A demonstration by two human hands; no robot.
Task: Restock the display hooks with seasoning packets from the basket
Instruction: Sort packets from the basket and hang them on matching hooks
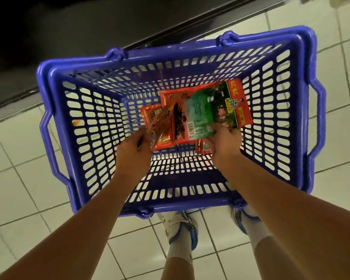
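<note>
A blue plastic basket [75, 110] stands on the tiled floor below me. Both my hands reach down into it. My left hand [133, 146] pinches a clear and red seasoning packet [160, 123] by its lower edge. My right hand [224, 142] grips a bundle of green packets [206, 112] with a red-edged packet [240, 102] behind them. More red packets [178, 118] lie on the basket floor between my hands. The display hooks are out of view.
A dark shelf base [89, 31] runs along the top, just behind the basket. White floor tiles [18, 188] surround the basket. My feet in white and blue shoes [182, 225] stand right at its near rim.
</note>
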